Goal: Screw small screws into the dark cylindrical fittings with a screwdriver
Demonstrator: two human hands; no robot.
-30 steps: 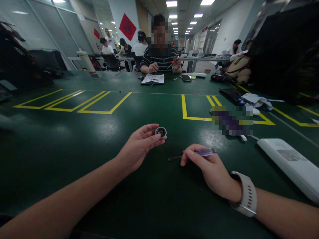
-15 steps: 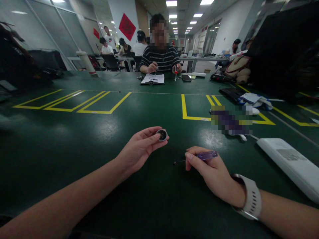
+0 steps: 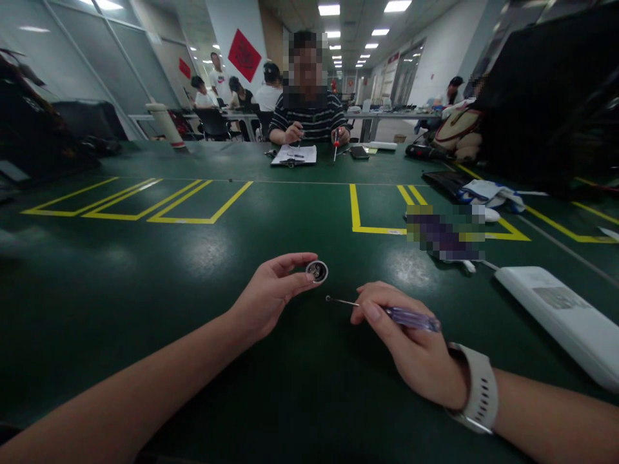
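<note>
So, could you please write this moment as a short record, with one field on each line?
Left hand: holds a round metal part, hollow side toward the camera
Right hand: holds a purple-handled tool, its tip apart from the part
Watch: pale, right wrist
Table: dark green, marked with yellow tape
Right side: white box-like device
Across the table: person in a striped top, behind a clipboard

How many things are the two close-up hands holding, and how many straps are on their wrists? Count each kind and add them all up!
Round metal part, in the left hand: 1
Purple-handled tool, in the right hand: 1
Pale wrist strap: 1
Total: 3
Anything inside the round part is too small to tell, so not counted.
</note>
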